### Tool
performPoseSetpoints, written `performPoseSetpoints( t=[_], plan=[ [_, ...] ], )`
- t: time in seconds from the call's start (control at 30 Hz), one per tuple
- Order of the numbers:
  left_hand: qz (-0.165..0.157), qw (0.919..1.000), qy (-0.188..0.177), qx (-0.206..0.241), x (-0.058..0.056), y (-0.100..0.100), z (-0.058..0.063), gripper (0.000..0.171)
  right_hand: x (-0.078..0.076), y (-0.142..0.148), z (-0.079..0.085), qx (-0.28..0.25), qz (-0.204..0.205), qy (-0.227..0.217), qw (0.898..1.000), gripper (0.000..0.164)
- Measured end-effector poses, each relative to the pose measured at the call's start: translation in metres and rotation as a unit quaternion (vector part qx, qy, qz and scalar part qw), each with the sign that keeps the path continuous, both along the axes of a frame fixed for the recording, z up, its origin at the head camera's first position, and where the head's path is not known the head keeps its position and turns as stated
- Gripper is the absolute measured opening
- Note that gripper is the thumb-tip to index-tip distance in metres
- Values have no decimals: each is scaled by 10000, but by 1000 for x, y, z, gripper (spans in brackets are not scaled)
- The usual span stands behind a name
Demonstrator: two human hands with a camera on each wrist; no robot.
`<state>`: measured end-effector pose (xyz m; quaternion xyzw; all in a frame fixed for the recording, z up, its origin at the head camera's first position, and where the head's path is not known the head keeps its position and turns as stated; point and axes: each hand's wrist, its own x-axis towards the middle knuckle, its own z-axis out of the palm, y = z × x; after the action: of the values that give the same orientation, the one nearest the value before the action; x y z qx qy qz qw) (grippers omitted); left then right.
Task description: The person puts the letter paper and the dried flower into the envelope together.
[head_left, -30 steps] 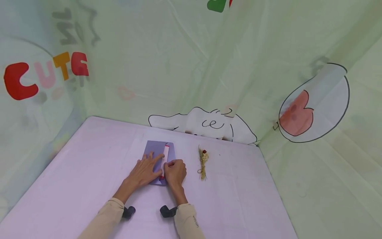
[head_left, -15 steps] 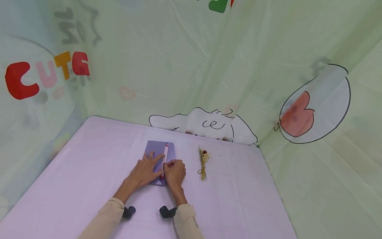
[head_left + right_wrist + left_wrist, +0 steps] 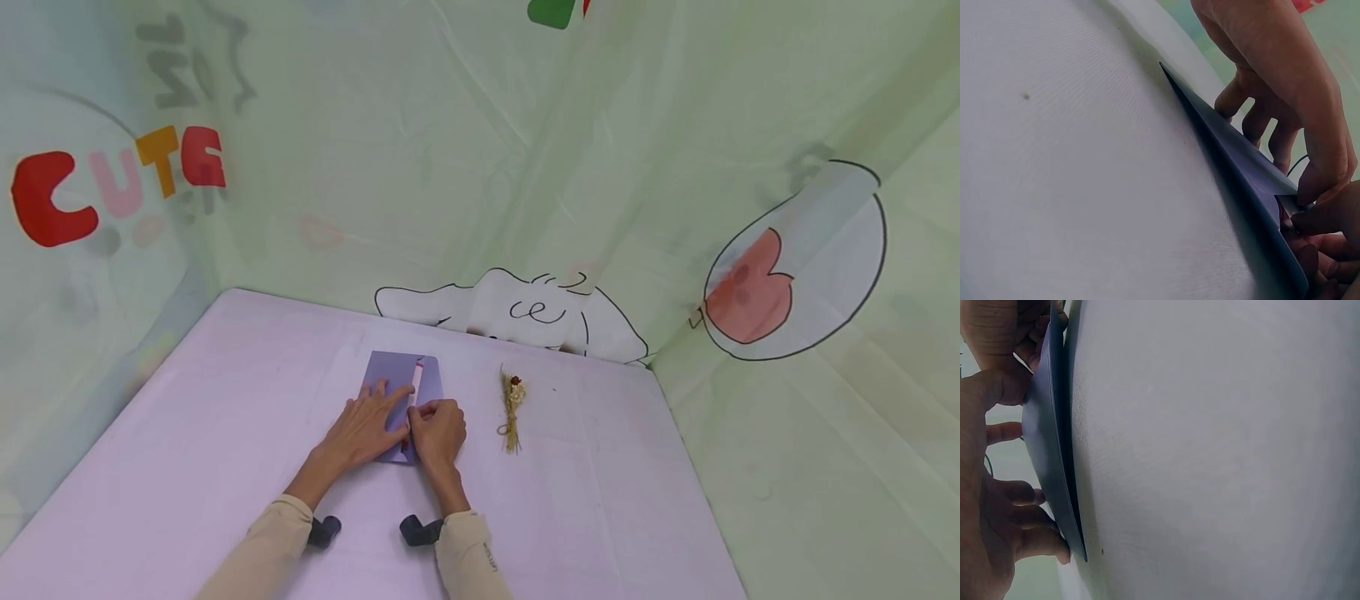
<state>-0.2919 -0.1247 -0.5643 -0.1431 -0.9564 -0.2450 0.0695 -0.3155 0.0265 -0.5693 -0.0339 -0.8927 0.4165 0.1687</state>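
A purple folded card [image 3: 382,367] lies on the table, with a pale strip [image 3: 417,379] with reddish ends showing along its right part. My left hand [image 3: 367,425] rests on the card, fingers spread, with the thumb beside the strip. My right hand [image 3: 441,429] is curled at the card's right edge, pinching near the strip's lower half and hiding part of it. In the left wrist view, the card [image 3: 1054,444] stands slightly off the tabletop along its edge. The right wrist view shows the card's layers parted by the right fingers [image 3: 1319,215].
A small dried flower bunch [image 3: 512,412] with one dark red bloom lies right of the card. The pale table [image 3: 585,500] meets printed cloth walls [image 3: 360,167] behind and at both sides. Dark wrist camera mounts [image 3: 420,531] sit below both hands.
The visible pale strip has become narrower, and its lower reddish end is more covered. The right hand has shifted very slightly left; the left hand stays in place.
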Motion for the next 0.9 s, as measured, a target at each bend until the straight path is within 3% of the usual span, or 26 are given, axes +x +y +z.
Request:
performPoseSetpoints(
  t=[0.23,0.5,0.7,0.9],
  plan=[
    [-22,10000,44,-44,0,0,0,66,0,1,-2,49,130,175,9998,11],
    [-33,9996,237,-157,-1,0,0,65,-12,3,-25,101,273,592,9978,10],
    [-47,9996,238,-142,-2,-1,-2,64,-2,1,-6,50,351,466,9983,9],
    [-50,9998,164,-132,-1,-1,-1,65,1,-2,-1,225,224,295,9991,8]
  ],
)
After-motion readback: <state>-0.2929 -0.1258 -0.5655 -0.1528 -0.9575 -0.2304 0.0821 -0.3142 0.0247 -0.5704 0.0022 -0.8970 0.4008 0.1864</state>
